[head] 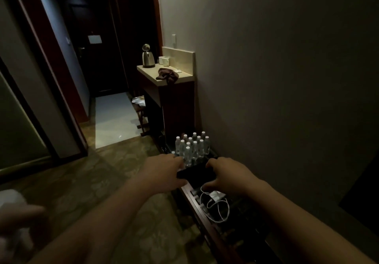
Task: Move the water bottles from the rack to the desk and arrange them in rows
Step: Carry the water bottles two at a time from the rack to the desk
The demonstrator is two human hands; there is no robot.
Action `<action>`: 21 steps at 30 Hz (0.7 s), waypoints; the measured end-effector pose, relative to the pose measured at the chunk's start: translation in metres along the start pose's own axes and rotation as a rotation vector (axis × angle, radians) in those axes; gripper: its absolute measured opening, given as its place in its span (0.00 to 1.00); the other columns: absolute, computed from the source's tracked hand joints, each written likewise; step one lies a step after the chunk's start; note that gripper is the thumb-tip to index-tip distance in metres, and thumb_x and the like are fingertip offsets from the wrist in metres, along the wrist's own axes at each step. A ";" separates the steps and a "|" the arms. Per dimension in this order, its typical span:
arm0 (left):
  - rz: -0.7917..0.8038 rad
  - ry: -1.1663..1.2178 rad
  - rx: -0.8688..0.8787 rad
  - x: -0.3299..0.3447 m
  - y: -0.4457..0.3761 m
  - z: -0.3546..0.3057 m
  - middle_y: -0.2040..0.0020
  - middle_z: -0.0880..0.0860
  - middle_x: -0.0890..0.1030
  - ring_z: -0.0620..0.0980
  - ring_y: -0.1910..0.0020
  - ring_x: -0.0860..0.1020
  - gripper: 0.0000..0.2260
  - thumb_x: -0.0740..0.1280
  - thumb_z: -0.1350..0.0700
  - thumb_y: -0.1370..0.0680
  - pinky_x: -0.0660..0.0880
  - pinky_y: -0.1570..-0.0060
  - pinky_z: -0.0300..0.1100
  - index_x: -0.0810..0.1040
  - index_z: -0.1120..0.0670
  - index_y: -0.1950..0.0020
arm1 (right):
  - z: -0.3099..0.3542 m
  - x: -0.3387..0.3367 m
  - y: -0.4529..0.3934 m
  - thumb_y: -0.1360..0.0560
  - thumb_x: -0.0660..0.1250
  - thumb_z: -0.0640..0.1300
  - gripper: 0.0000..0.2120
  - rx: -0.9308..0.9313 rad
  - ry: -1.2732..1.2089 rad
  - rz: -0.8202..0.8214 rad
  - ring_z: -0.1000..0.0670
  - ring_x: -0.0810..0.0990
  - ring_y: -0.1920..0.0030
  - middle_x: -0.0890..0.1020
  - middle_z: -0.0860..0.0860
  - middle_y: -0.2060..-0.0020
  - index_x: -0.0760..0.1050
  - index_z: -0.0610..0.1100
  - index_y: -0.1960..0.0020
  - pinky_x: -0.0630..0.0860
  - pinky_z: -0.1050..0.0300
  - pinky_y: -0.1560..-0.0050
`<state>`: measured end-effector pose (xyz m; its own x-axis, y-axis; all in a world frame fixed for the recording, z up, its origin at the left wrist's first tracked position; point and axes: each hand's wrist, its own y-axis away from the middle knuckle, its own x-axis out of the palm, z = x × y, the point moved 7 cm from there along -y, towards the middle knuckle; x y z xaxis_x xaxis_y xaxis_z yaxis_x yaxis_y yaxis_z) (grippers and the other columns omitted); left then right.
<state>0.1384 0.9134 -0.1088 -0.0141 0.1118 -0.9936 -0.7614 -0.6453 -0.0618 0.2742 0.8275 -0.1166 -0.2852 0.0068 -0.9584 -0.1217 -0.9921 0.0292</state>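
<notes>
Several clear water bottles (191, 148) with white caps stand clustered at the far end of a low dark wooden rack (205, 216) along the right wall. Just in front of them lies a black flat object (193, 172), dim and hard to identify. My left hand (164, 168) grips its left end, thumb underneath. My right hand (226, 174) curls over its right end, thumb spread below. Both hands are close to the nearest bottles without touching them. Farther back against the wall stands the desk (184, 78), with a pale top.
On the desk are a steel kettle (148, 57), white cups (164, 60) and a brown cloth (167, 74). A white charger with a looped cable (216, 199) lies on the rack near my right wrist. Patterned carpet (114, 181) runs left; a dark hallway lies beyond.
</notes>
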 end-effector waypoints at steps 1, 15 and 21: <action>0.006 0.011 0.009 0.010 -0.018 0.018 0.50 0.42 0.74 0.43 0.58 0.70 0.20 0.65 0.34 0.27 0.72 0.61 0.41 0.73 0.42 0.41 | 0.000 0.006 -0.023 0.28 0.71 0.59 0.25 0.012 -0.001 0.003 0.55 0.74 0.52 0.78 0.53 0.45 0.72 0.50 0.36 0.71 0.60 0.56; 0.049 0.054 0.280 0.083 -0.293 0.244 0.44 0.46 0.76 0.47 0.48 0.77 0.25 0.64 0.34 0.27 0.78 0.55 0.45 0.69 0.45 0.34 | -0.008 0.041 -0.341 0.29 0.71 0.58 0.26 0.333 -0.100 -0.031 0.53 0.77 0.49 0.77 0.53 0.45 0.69 0.52 0.35 0.77 0.55 0.51; 0.062 0.052 0.331 0.134 -0.410 0.297 0.44 0.46 0.75 0.47 0.49 0.77 0.28 0.66 0.32 0.29 0.76 0.58 0.43 0.69 0.45 0.34 | -0.045 0.057 -0.444 0.29 0.71 0.58 0.26 0.445 -0.122 -0.091 0.53 0.77 0.48 0.76 0.53 0.44 0.69 0.53 0.34 0.76 0.55 0.50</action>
<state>0.2563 1.4181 -0.1884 -0.0404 0.0362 -0.9985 -0.9295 -0.3680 0.0243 0.3544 1.2631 -0.1972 -0.3605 0.1324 -0.9233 -0.5400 -0.8368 0.0909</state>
